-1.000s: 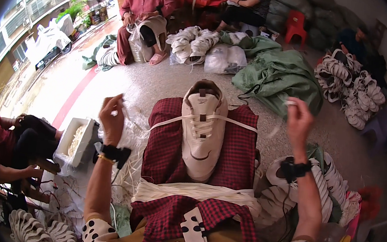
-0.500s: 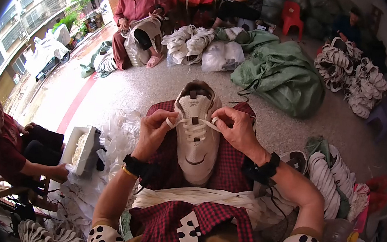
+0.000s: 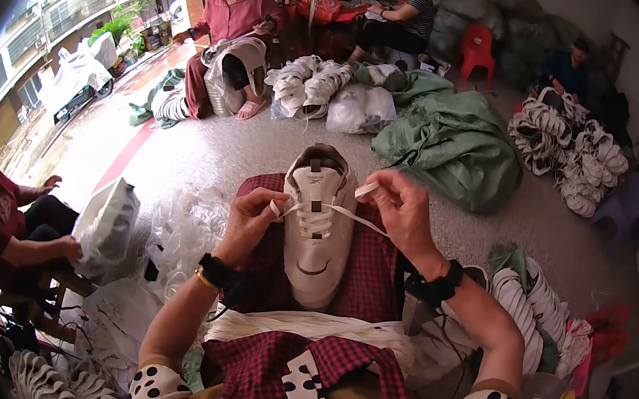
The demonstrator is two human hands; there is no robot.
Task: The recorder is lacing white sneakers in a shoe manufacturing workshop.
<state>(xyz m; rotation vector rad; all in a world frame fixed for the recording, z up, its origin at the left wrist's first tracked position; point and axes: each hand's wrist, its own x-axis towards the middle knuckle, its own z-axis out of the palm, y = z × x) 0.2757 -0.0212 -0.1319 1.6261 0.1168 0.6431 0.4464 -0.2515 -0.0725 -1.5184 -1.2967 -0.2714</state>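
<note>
A cream sneaker [image 3: 315, 267] rests on my lap over a red-and-black checked cloth [image 3: 369, 285], its toe toward me. Its flat white shoelace [image 3: 317, 221] crosses the tongue in several rows. My left hand [image 3: 251, 219] pinches one lace end just left of the eyelets. To the right of the shoe, my right hand [image 3: 400, 213] is closed on the other end, and a stretch of lace [image 3: 361, 220] runs from the shoe toward it. A bundle of white laces [image 3: 303, 330] lies across my lap, nearer to me than the toe.
Clear plastic bags [image 3: 187, 235] lie at my left, beside a seated person [image 3: 6, 217] handling a white bag-lined container [image 3: 107, 225]. Stacked shoes [image 3: 518, 304] stand at my right. Ahead are a green sack [image 3: 454, 144], more shoes [image 3: 309, 87] and other seated people.
My right hand has moved outward and slightly up with its lace end, drawing more lace out. My left hand stays by the shoe. The person at left has tipped up the container.
</note>
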